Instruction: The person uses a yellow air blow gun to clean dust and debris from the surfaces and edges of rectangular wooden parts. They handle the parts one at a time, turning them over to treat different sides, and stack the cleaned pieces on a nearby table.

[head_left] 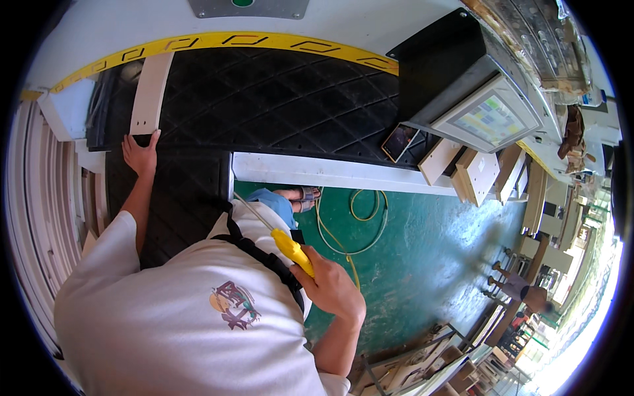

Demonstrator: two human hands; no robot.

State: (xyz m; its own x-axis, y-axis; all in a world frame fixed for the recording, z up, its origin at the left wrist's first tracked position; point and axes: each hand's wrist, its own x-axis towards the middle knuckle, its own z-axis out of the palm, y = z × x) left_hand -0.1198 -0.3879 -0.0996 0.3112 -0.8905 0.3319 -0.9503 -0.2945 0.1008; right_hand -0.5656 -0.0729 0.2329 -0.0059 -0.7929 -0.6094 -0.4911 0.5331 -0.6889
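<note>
My left hand (pixel 140 157) is at the near end of a pale wooden board (pixel 151 92), with thumb and fingers at its two sides. The board lies on the black padded table and has small dark holes near that end. My right hand (pixel 333 284) is wrapped round the yellow handle of an air blow gun (pixel 290 251), held in front of my body. Its long thin metal nozzle points up and left toward the table edge. A yellow hose (pixel 350 261) runs down to the floor behind that hand.
A yellow strip (pixel 251 41) borders the machine behind the black mat (pixel 277 99). At the right stand a control box with a screen (pixel 492 115) and several wooden pieces (pixel 475 175). The hose coils on the green floor (pixel 409 244). Another person (pixel 518 287) is far off right.
</note>
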